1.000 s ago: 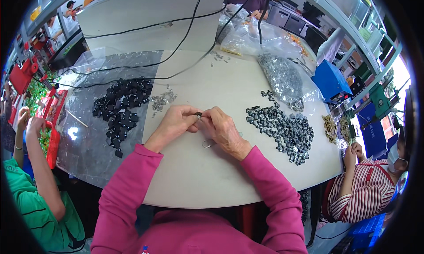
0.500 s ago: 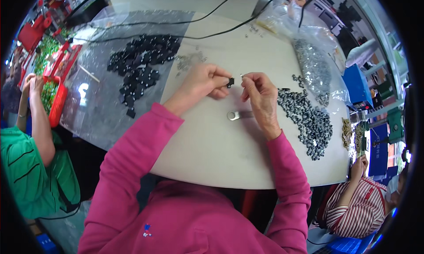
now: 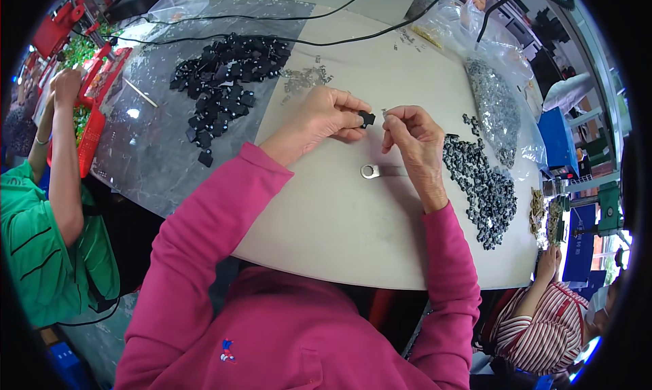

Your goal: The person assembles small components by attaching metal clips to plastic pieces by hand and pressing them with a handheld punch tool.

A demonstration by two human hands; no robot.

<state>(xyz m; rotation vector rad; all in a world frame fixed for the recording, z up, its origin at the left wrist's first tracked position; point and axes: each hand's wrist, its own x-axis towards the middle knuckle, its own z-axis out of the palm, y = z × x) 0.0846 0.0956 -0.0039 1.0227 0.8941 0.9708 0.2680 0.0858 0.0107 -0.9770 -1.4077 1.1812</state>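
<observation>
Between the thumb and fingers of my left hand (image 3: pixel 327 118) is a small black plastic part (image 3: pixel 367 119), its end sticking out to the right. A short gap away, my right hand (image 3: pixel 415 137) pinches a tiny silvery metal piece (image 3: pixel 384 112) at its fingertips. The two pieces are apart, above the pale table (image 3: pixel 326 227). Below my right hand lies a flat metal tool with a ring end (image 3: pixel 370 171), partly in shadow. A heap of similar black parts (image 3: pixel 224 84) spreads to the left, and small thin metal pieces (image 3: pixel 304 79) lie behind my left hand.
To the right is a pile of small dark shiny parts (image 3: pixel 485 193), with a clear bag of metal pieces (image 3: pixel 494 112) behind it. Black cables (image 3: pixel 319 44) cross the far side. A co-worker in green (image 3: pixel 47 240) sits left, another in stripes (image 3: pixel 543 322) right.
The view has shifted slightly, so the table's contents sit a little differently. Both hands keep their pinches, and the small metal piece shows more clearly at my right fingertips. The left co-worker's hands have risen.
</observation>
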